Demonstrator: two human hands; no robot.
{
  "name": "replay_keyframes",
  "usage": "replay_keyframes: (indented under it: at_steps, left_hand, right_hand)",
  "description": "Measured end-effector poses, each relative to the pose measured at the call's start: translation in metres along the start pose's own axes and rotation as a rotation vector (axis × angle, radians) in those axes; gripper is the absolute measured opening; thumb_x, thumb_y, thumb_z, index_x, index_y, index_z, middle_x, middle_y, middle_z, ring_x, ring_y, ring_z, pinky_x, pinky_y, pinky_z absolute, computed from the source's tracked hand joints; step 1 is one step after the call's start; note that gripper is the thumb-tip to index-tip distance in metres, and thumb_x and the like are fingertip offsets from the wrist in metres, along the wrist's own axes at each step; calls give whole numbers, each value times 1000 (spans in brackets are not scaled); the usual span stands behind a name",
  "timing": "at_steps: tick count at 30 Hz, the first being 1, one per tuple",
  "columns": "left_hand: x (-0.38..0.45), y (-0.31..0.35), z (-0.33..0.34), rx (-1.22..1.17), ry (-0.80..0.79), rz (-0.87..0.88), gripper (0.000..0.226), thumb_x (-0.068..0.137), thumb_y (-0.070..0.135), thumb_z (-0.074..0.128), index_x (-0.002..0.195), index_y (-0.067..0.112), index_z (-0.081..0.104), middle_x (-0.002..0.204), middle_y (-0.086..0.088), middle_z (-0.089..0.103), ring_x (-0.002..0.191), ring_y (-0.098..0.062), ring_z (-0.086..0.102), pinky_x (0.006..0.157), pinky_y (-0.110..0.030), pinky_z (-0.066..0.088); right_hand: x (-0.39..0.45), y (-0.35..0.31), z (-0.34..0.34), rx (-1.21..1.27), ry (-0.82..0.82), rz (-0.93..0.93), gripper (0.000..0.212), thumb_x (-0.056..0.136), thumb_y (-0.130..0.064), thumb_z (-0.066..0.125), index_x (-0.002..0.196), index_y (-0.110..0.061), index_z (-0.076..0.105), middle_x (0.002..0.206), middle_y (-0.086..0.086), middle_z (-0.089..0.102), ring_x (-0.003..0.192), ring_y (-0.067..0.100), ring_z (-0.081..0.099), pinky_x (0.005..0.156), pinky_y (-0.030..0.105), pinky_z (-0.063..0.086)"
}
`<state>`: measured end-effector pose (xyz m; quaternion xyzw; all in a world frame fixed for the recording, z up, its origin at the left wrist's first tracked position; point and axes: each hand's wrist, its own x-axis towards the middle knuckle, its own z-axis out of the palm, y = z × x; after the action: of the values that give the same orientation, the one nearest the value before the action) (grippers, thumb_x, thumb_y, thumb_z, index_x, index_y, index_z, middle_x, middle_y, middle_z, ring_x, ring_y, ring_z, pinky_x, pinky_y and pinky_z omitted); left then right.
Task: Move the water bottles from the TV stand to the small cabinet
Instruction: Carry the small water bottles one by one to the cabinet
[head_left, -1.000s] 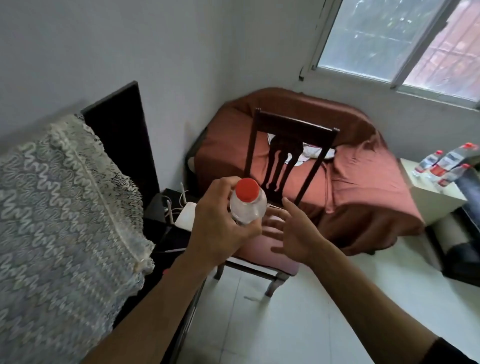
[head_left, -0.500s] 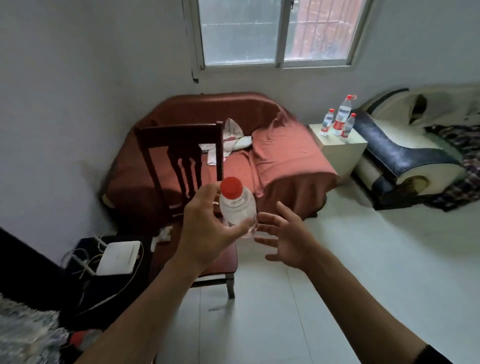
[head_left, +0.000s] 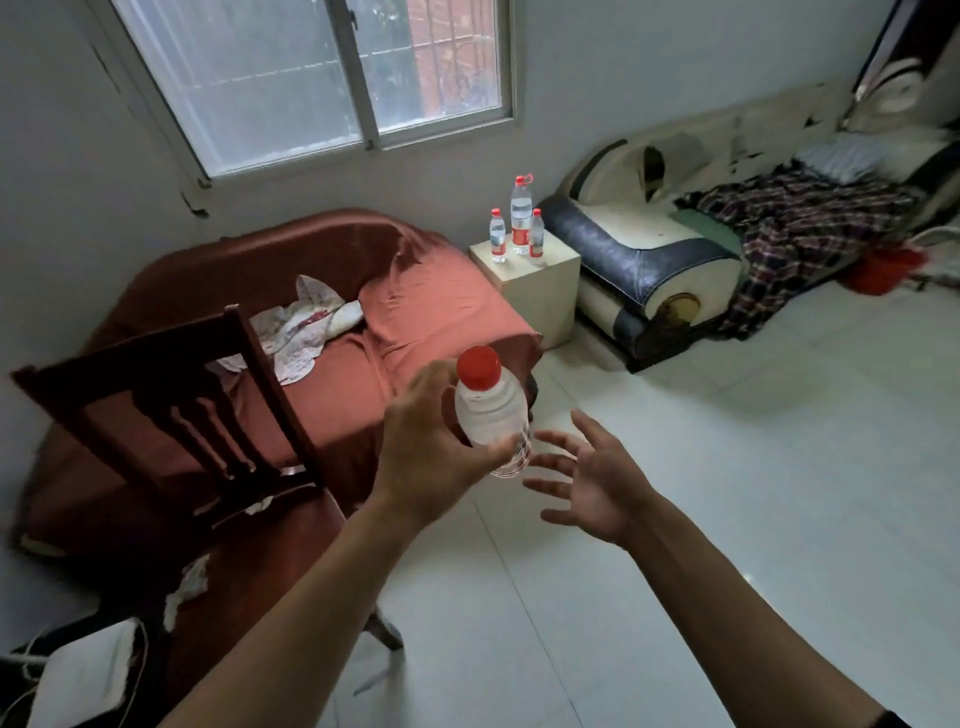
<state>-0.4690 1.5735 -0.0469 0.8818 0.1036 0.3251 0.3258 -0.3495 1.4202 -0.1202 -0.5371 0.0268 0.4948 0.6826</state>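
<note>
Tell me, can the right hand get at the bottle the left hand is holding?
Probably yes. The right hand is open with fingers spread just beside the bottle that the left hand grips, and nothing lies between them.

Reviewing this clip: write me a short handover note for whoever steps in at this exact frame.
Left hand: grips a red-capped water bottle, upright, carried in mid-air.
Right hand: open beside the bottle, holding nothing.
Small cabinet: stands between the covered sofa and the dark-armed couch; three bottles already stand on top.
TV stand: out of view, so the remaining count is unknown.
Left: walk over and set this bottle on the cabinet.
</note>
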Motion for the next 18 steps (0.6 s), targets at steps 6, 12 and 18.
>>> replay_keyframes:
  at_steps: [6, 12, 18]
  left_hand:
    - [48, 11, 49, -105, -35, 60, 65, 62, 41, 90, 115, 17, 60, 105, 6, 67, 94, -11, 65, 81, -34, 57]
    - [100, -1, 94, -182, -57, 101, 59, 62, 34, 92, 110, 16, 61, 99, 5, 68, 86, -12, 64, 77, -29, 55]
    - [168, -34, 134, -253, -66, 114, 62, 63, 43, 87, 114, 19, 60, 104, 3, 66, 89, -14, 64, 77, -37, 57]
  right_hand:
    - [0, -41, -46, 65, 88, -59, 59, 93, -63, 37, 129, -22, 57, 131, 11, 58, 122, 35, 53, 106, 59, 31]
    - [30, -79, -72, 54, 167, -76, 59, 92, -64, 38, 130, -22, 58, 130, 11, 60, 121, 36, 54, 109, 61, 28]
    - [81, -135, -82, 6, 230, -90, 59, 93, -63, 36, 131, -22, 56, 130, 11, 58, 122, 36, 50, 112, 61, 25]
